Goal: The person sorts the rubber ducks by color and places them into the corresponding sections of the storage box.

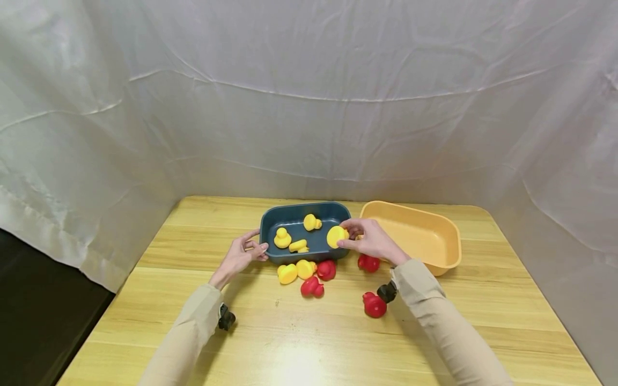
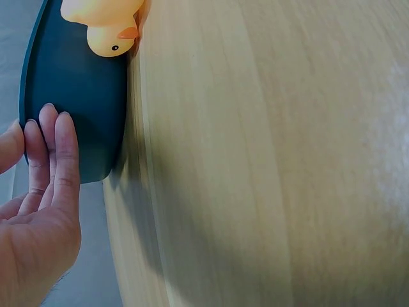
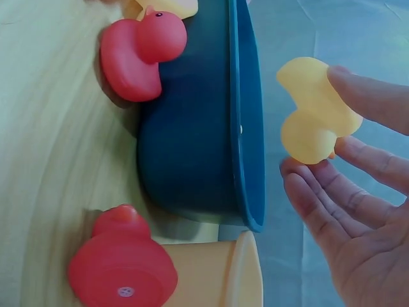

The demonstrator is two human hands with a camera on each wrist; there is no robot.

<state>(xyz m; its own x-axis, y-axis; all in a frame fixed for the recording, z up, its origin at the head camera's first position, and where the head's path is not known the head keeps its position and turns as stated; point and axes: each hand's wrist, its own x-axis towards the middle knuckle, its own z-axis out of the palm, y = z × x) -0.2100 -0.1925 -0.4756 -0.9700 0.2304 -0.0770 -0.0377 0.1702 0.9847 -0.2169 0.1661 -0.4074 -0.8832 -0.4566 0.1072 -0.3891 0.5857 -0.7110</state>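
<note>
My left hand [image 1: 243, 252] grips the left end of the dark blue tub [image 1: 309, 257], thumb at the rim and fingers along the outer wall in the left wrist view. Between thumb and fingers, my right hand [image 1: 369, 237] pinches a yellow rubber duck [image 3: 313, 109], held over the tub's right end. Inside the tub lie a yellow duck near the back [image 1: 311, 222], another at the left [image 1: 282, 238] and one tipped over near the front [image 1: 299, 246].
Against the tub's front lie two yellow ducks [image 1: 287, 274] and red ducks [image 1: 326, 270]. More red ducks [image 1: 374, 305] lie under and beside the right forearm. An orange-yellow tub [image 1: 446, 244] stands at the right. White cloth [image 1: 309, 134] hangs behind the wooden table [image 1: 270, 343].
</note>
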